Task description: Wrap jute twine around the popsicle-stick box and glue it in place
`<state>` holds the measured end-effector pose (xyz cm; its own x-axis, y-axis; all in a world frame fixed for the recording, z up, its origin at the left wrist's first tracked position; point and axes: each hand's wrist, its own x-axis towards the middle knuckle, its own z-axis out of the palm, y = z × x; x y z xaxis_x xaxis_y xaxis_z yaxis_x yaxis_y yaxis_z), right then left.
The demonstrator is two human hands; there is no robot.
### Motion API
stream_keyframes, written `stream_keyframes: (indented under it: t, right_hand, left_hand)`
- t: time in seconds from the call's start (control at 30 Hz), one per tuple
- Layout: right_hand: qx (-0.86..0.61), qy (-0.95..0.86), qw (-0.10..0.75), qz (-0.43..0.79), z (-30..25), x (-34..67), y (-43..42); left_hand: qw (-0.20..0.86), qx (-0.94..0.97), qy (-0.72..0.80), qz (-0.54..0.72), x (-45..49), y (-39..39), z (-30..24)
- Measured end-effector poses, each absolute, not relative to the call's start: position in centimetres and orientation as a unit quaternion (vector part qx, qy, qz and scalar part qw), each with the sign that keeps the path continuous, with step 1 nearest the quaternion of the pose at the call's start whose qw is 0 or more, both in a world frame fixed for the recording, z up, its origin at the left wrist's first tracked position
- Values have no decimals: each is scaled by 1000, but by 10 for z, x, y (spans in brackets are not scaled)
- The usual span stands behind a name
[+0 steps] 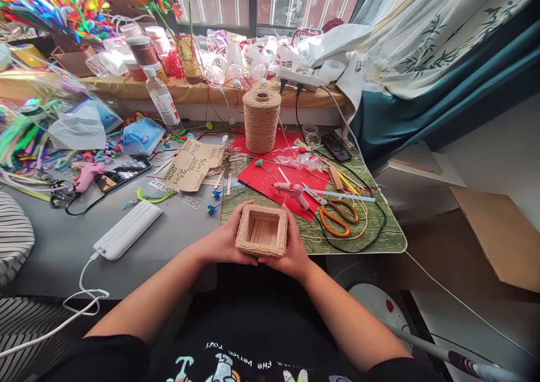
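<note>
A small square box, its sides wrapped in twine and its floor lined with wooden sticks, is held up at the table's front edge. My left hand grips its left side and my right hand its right side, with fingers partly hidden beneath. The box's open top tilts toward me. Just beyond it lies a pink glue gun on red paper. Orange-handled scissors rest to its right. Farther back stands a large spool of twine.
Sandpaper, a white power bank, a phone and a second pink glue gun lie on the left. Black cable loops around the right side. A water bottle stands behind, and cardboard boxes are at right.
</note>
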<state>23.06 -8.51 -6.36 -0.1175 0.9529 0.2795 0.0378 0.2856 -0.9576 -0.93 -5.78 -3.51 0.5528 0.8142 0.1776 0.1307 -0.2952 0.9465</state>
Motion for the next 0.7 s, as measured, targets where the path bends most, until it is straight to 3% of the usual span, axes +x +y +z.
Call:
stream_keyframes:
  t: [0.23, 0.47, 0.7]
  right_hand:
    - [-368, -694, 470, 403, -75, 238, -76]
    - [-375, -646, 474, 466, -71, 232, -67]
    - [-368, -649, 470, 471, -77, 229, -60]
  left_hand:
    - [430, 761, 346, 342, -14, -52, -50]
    - [452, 717, 368, 382, -8, -48, -63]
    - [386, 670, 437, 459, -11, -41, -62]
